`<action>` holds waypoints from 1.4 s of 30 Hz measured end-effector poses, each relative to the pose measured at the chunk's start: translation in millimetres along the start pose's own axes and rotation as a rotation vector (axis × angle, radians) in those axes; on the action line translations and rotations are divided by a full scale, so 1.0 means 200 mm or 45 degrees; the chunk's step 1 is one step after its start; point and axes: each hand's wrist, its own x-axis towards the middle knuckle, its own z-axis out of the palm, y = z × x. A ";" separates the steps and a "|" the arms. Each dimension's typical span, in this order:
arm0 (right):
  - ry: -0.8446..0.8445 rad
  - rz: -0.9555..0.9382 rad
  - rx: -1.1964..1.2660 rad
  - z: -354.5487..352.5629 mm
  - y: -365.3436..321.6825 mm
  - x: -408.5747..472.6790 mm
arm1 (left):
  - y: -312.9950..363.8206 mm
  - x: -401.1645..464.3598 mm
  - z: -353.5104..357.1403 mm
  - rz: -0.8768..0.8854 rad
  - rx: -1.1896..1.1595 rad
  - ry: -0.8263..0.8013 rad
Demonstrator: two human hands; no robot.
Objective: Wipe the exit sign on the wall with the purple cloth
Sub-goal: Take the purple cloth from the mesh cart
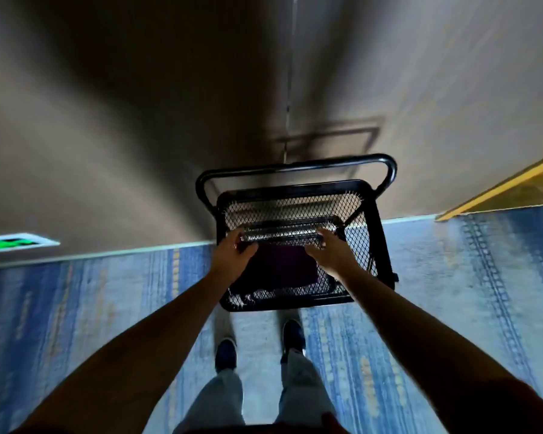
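A black mesh cart [370,242] stands against the wall in front of me. My left hand [234,249] and my right hand [329,249] both grip a shiny metal bar [281,234] across its top. Below the bar, inside the cart, lies the dark purple cloth [282,267], touched by neither hand. The exit sign [11,242], white-framed with green marks, sits low on the wall at the far left, well away from the cart.
Blue patterned carpet [452,292] covers the floor. A yellow-edged frame [508,189] meets the wall at the right. My shoes [226,352] stand just behind the cart. The cart's black tube handle [295,167] rests near the wall.
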 end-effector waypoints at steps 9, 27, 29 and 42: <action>-0.068 0.122 0.145 0.18 0.13 0.07 | -0.10 0.00 0.16 -0.279 0.168 0.024; -0.277 0.357 1.142 0.14 -0.01 -0.01 | 0.11 -0.33 -0.11 -0.427 -1.162 -0.233; -0.289 0.335 1.182 0.17 -0.04 -0.02 | 0.13 -0.39 -0.17 -0.468 -1.254 -0.284; -0.959 0.139 1.042 0.26 -0.40 -0.24 | 0.11 -0.67 -0.53 -0.103 -1.660 -0.368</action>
